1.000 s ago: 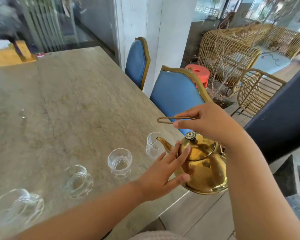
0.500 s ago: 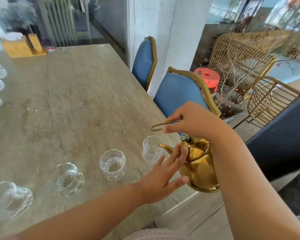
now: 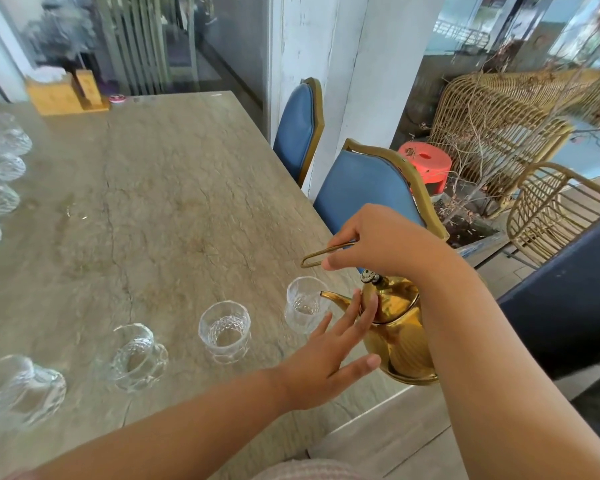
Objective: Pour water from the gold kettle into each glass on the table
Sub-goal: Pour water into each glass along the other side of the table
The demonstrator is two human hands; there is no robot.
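None of the glasses (image 3: 224,329) looks filled yet; right hand (image 3: 378,240) grips the gold kettle (image 3: 402,334) by its handle (image 3: 323,252), flat left hand (image 3: 326,362) steadies it, spout (image 3: 333,297) at the glass just beyond (image 3: 305,304).

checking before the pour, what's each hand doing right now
Left hand: open, straight fingers against the gold kettle.
Right hand: closed around the kettle's wire handle.

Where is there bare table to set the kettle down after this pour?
The wide middle of the table is bare, bordered by the near row of glasses, the glasses along the left edge and the wooden holder at the far corner. Crowded at the near edge, where the left hand and gold kettle meet that row.
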